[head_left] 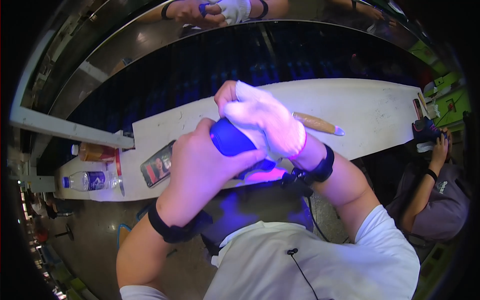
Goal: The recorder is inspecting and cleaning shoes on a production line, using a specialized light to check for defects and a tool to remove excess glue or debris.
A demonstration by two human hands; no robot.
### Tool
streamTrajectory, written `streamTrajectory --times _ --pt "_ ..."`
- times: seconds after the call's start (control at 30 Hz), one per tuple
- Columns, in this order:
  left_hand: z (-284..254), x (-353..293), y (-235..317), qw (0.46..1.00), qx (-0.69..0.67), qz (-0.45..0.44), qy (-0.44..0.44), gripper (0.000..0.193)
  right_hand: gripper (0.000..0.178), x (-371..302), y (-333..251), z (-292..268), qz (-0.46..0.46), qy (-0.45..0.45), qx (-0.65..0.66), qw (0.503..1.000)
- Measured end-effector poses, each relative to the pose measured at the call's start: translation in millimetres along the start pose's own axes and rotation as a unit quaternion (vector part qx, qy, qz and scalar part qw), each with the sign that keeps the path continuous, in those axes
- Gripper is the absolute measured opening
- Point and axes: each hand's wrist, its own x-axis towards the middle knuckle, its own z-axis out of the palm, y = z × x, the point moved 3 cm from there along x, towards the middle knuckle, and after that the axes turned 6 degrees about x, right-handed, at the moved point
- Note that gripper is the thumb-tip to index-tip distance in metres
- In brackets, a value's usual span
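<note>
Above the near edge of the white bench top, both of my hands are closed around a rounded, smooth blue shoe-like item (231,138). Bare, my left hand (197,155) wraps its near left side, with the thumb stretched across the front. My right hand (265,117) wears a white glove that leaves fingertips bare, and it grips the far right side with fingers curled. Much of the item is hidden by the hands. Violet light falls on the glove and item. Right of the glove lies a brush-like tool (320,124) with a wooden handle.
Left of my hands, a phone (157,162) lies on the white bench top (360,107). Farther left are a clear water bottle (87,180), an amber-brown container (96,152) and a red-handled tool (119,167). At right, another person's hand (440,147) holds a dark shoe (424,129).
</note>
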Motion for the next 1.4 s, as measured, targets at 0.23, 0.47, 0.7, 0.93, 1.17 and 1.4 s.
streamTrajectory --times 0.23,0.47,0.7,0.93,1.17,1.4 --pt "23 -17 59 0.975 0.173 0.138 -0.017 0.083 0.057 -58 -21 -27 -0.148 -0.004 -0.066 0.987" --pt "51 -45 74 0.916 0.244 0.318 0.016 0.074 0.077 -100 -48 -17 -0.17 -0.049 -0.222 0.959" --pt "-6 -75 23 0.881 0.224 0.416 -0.013 0.071 0.103 -143 -15 15 -0.257 -0.098 -0.36 0.891" --pt "21 -129 -41 0.991 -0.041 0.112 0.06 0.103 0.102 -119 59 25 -0.166 -0.054 -0.544 0.82" --pt "45 -145 -74 0.982 -0.093 0.094 0.134 0.073 0.089 -113 65 42 -0.19 -0.021 -0.527 0.828" --pt "42 -140 -67 0.974 -0.083 0.151 0.15 0.065 0.086 -122 72 37 -0.219 0.032 -0.517 0.827"
